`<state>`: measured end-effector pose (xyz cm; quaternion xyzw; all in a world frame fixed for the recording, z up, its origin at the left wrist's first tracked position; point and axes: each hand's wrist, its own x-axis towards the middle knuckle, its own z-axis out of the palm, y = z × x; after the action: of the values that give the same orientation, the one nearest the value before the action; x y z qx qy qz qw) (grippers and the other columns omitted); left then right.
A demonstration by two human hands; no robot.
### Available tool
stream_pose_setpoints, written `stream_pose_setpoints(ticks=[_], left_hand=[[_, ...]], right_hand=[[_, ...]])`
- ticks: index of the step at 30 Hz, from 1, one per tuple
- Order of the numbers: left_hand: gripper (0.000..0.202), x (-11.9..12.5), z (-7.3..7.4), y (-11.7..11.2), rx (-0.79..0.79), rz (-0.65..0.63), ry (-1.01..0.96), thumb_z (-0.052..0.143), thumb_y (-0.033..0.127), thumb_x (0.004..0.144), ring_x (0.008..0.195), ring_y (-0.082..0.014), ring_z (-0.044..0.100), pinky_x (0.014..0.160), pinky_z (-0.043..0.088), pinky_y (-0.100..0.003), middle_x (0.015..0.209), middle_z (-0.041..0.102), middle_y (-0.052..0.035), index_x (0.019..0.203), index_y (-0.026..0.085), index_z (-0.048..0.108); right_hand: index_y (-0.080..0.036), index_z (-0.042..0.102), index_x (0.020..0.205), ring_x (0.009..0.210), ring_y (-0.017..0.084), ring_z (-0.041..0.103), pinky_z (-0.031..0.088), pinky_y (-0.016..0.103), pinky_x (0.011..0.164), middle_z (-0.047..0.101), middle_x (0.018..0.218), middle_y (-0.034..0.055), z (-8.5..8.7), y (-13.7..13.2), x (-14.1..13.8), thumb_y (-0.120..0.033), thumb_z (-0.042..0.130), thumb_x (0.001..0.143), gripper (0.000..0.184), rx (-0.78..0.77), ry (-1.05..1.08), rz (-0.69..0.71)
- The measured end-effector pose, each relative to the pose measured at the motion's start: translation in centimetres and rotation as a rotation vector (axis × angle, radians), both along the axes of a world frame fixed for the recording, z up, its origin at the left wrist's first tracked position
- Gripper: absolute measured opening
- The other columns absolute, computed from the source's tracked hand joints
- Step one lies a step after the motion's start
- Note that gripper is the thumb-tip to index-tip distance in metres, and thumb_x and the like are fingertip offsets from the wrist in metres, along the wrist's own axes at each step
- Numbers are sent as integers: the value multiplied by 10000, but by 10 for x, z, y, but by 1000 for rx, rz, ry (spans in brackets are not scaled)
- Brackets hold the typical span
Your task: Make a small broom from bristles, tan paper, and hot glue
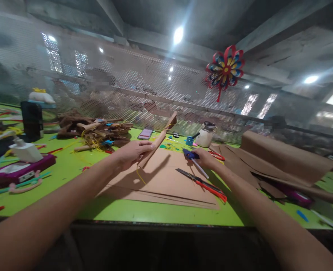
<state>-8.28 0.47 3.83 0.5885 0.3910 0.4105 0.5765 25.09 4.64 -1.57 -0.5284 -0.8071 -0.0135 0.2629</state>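
My left hand (132, 152) is closed round a long rolled brown paper stick (162, 136) that slants up to the right above the table. My right hand (206, 158) grips a glue gun with a blue body and a white glue stick (195, 161), its tip lying toward the stick's lower end. Both hands hover over flat brown paper sheets (160, 180) spread on the green table (70, 169). Scissors with orange handles (206, 183) lie on the sheets, just in front of my right hand.
A heap of brown paper pieces and yellow strips (98, 131) sits at back left, a phone (145, 133) and a white pot (206, 136) behind. A purple tray (19, 169) is at left, rolled brown paper (285, 154) at right. A paper pinwheel (225, 69) hangs on the mesh.
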Motion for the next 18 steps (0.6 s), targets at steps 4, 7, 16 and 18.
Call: stream_pose_setpoints(ticks=[4,7,16,18], left_hand=[[129,-25,13,-6,48,-80,224,720,258,666,591,-136,547,473,360,-183,682,656,-37,757,167,730],[47,-29,21,-5,129,-133,387,717,203,629,586,-143,534,501,350,-192,654,647,-21,667,177,726],[173,-23,5,1,150,-528,450,681,342,710,592,-140,495,567,341,-204,630,594,-2,746,178,723],[247,-25,1,2,195,-639,511,646,376,753,643,-140,498,614,351,-211,697,613,0,865,171,724]], right_hand=[[-169,705,935,940,252,601,437,343,849,697,996,99,9,-6,8,-44,652,622,341,-46,-67,57],[-159,703,936,1017,272,569,414,385,903,669,1055,126,28,-18,0,-23,598,654,330,5,-75,58],[-148,656,970,933,237,506,423,404,816,624,953,115,95,-108,-103,-196,532,858,174,372,-96,326],[-145,652,985,945,237,500,418,385,808,622,962,121,93,-117,-114,-232,522,886,186,204,-232,316]])
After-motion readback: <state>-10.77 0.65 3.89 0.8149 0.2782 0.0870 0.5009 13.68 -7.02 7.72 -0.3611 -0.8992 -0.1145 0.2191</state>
